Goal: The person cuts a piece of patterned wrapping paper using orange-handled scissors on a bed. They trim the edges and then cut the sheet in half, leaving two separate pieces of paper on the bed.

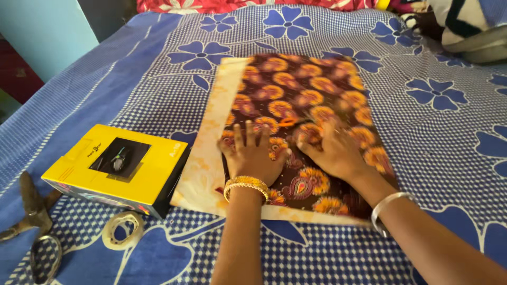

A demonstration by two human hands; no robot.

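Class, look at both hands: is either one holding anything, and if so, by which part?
Nothing is gripped. The left hand and right hand press flat on the patterned cloth.

Both forearms reach forward side by side and end over the patterned fabric, the one landmark here. The left hand lies palm down on the fabric's near left part, fingers spread and pointing away, gold bangles at the wrist. The right hand lies flat just right of it, fingers angled left toward the other hand, a silver bangle on its wrist. Neither hand grips anything.
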